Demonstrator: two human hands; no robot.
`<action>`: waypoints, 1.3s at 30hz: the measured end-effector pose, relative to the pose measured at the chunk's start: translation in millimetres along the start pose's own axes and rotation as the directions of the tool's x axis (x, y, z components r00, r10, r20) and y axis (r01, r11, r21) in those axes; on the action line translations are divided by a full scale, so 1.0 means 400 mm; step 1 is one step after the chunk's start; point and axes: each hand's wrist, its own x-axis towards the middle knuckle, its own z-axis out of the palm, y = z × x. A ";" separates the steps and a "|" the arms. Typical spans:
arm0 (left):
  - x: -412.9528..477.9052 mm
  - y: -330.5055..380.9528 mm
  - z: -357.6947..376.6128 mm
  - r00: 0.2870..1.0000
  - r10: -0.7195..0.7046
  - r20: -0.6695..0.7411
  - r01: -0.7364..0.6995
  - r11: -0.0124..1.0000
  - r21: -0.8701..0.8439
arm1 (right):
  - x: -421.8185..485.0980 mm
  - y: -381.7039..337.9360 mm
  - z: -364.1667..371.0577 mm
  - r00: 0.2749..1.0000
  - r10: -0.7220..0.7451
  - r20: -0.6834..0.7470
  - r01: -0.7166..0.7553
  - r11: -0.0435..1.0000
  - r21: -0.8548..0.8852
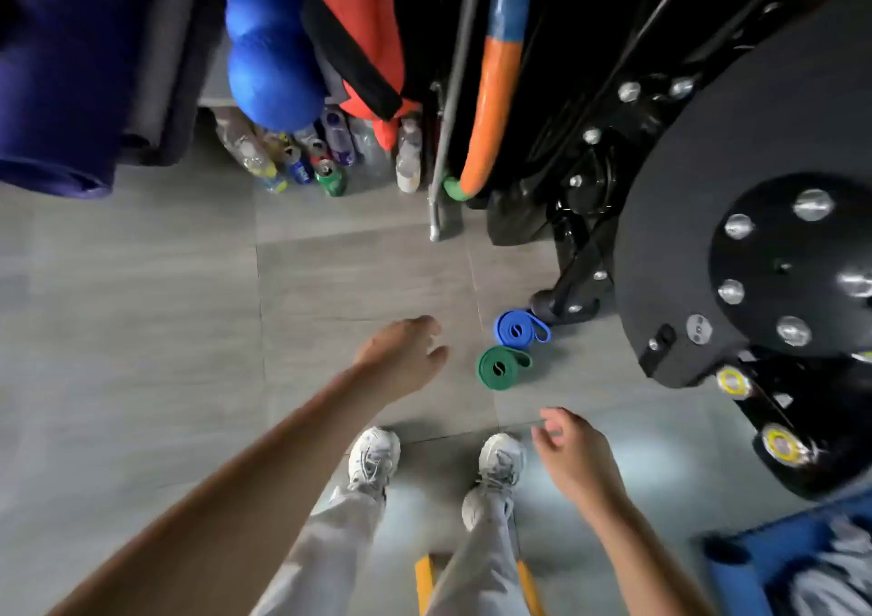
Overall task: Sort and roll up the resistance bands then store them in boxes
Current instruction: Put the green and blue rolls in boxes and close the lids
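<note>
Rubbery and probably light, the green rolled band (502, 366) and blue rolled band (519, 328) lie side by side on the floor (141, 309), apt to uncoil unless pinched across the coil. The left hand (406, 356) and right hand (573, 450) hover near, fingers relaxed and empty; a black machine foot (561, 304) crowds the blue one.

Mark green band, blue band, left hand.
green band (501, 368), head view, flat face of the coil.
blue band (517, 329), head view, flat face of the coil.
left hand (401, 356), head view, back of the hand.
</note>
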 end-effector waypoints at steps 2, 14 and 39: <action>0.065 -0.047 0.101 0.997 -0.065 0.027 0.066 0.998 -0.014 | 0.138 0.037 0.022 0.998 0.006 0.065 0.002 0.992 -0.124; 0.545 -0.259 0.827 0.915 -0.374 0.150 0.403 0.825 -0.396 | 0.855 0.324 0.349 0.993 0.044 0.108 0.005 0.909 -0.416; 0.899 -0.293 1.106 0.966 -0.216 0.139 0.257 0.835 -0.487 | 1.051 0.485 0.638 0.988 -0.087 0.127 0.104 0.986 -0.133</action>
